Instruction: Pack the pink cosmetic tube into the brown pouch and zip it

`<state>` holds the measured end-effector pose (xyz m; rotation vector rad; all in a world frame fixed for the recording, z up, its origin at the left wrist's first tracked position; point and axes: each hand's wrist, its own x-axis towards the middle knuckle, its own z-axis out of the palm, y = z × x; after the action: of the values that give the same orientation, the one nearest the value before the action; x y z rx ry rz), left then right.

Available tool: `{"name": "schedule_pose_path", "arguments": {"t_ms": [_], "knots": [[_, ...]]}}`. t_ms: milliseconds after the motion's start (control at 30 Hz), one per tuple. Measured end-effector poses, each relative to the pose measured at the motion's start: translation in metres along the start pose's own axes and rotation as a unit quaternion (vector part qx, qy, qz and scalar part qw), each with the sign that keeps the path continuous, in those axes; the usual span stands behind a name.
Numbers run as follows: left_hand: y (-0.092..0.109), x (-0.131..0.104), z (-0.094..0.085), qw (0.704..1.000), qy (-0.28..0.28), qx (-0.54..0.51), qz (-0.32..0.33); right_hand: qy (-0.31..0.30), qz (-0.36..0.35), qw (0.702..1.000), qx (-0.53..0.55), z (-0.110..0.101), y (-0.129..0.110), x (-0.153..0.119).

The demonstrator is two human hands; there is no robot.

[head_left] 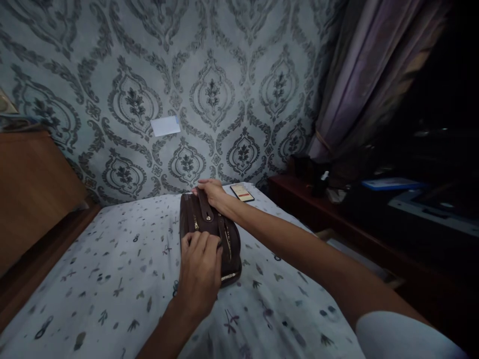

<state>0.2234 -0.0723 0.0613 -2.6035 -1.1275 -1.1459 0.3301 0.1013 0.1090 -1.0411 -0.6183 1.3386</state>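
A dark brown bag [232,244] with gold-coloured zips lies on the bed, its long side pointing away from me. On its top is a handle strap [205,207] fixed with a round metal stud. My left hand [201,264] is closed over the near part of the bag, fingers curled onto its top; the fingertips are partly hidden. At the far end, my right hand [212,192] grips the bag by the strap, reaching across from the right. A zip pull [196,226] shows just beyond my left knuckles.
A lit phone [242,193] lies on the patterned bedsheet [123,264] beyond my right wrist. Patterned wallpaper [213,89] carries a white card [165,126]. A wooden cabinet [33,184] stands left; a dark red ledge [290,197] and curtain [352,75] are right.
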Motion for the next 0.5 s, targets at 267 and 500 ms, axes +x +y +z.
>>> {"name": "schedule_pose_path", "arguments": {"t_ms": [267, 500], "knots": [[0.0024, -0.0034, -0.002, 1.0, -0.002, 0.014, 0.008, 0.026, 0.02, 0.999, 0.01, 0.0023, 0.0021, 0.0098], [0.0064, -0.0045, -0.0042, 1.0, -0.004, 0.008, -0.003, 0.004, 0.01, 1.0, 0.013, -0.0005, 0.0017, 0.0071]]}}
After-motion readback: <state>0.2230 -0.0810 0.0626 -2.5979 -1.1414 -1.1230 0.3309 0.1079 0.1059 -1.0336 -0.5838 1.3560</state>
